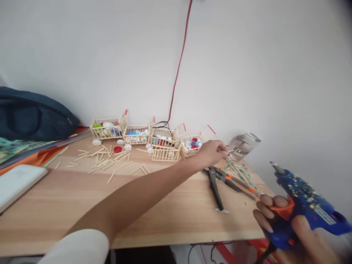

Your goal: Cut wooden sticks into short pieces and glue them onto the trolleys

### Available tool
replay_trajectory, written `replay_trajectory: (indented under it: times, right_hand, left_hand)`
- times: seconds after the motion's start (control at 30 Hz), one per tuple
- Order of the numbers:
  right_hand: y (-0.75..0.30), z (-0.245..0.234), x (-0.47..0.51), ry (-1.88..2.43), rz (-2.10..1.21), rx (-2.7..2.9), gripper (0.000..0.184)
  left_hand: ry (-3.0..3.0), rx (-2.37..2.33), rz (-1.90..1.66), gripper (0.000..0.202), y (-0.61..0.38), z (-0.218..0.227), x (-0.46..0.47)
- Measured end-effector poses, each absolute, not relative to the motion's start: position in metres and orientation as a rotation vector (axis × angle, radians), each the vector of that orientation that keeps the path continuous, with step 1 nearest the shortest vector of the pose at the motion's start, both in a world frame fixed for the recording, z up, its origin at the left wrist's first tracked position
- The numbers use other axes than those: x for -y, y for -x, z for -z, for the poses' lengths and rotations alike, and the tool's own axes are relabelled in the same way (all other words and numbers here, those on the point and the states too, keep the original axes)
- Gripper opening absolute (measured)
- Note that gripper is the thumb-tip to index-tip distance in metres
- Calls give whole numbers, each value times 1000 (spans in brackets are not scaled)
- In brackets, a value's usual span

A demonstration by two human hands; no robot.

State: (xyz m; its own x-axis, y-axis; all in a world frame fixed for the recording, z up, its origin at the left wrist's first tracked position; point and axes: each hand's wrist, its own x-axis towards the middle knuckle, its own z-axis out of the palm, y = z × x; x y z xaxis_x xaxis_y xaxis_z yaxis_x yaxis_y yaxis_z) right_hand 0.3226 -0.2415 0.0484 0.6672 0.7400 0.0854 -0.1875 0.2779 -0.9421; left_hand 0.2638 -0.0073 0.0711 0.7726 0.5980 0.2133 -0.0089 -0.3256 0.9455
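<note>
My right hand is wrapped around the handle of a blue hot glue gun with an orange trigger, its nozzle pointing up and left. Dried glue bits speckle the gun's body. My left hand reaches across the table, fingers pinched near a clear plastic cup; a small red spot shows at the fingertips, but what they hold is unclear. Just left of that hand stands a small stick-built cart filled with bottle caps. More such carts line up along the wall. Loose wooden sticks are scattered before them.
Orange-handled pliers and a black-handled tool lie below my left hand. A dark blue bag and a white box-like object occupy the left side. A red cable hangs down the wall. The table's front edge is near.
</note>
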Motion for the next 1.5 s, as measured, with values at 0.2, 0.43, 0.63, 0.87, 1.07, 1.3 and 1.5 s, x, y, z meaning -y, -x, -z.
replay_trajectory:
  times: [0.2, 0.43, 0.63, 0.87, 1.07, 1.3, 1.5]
  right_hand:
    - [-283, -49, 191, 1141, -967, 782, 22]
    - [-215, -35, 119, 1147, -1198, 1032, 19]
    - [-202, -9, 78, 1336, -1218, 1236, 30]
    - [-208, -1, 53, 1505, -1085, 1379, 36]
    - [-211, 7, 38, 1650, -1012, 1411, 34]
    - [-207, 12, 36, 1616, -1033, 1440, 37]
    - [-212, 16, 45, 1581, -1131, 1421, 36]
  left_hand:
    - [-1861, -695, -718, 10, -98, -64, -23]
    - [-1909, -1102, -757, 9, 7, -3, -23]
    - [-1496, -1046, -724, 6, 9, 19, -28]
    - [-1336, -940, -692, 20, 8, 26, -35]
    - [-1187, -926, -629, 18, 0, 23, -33]
    - [-1191, -982, -652, 12, -2, 28, -30]
    - [-1487, -1099, -684, 9, 11, 26, -36]
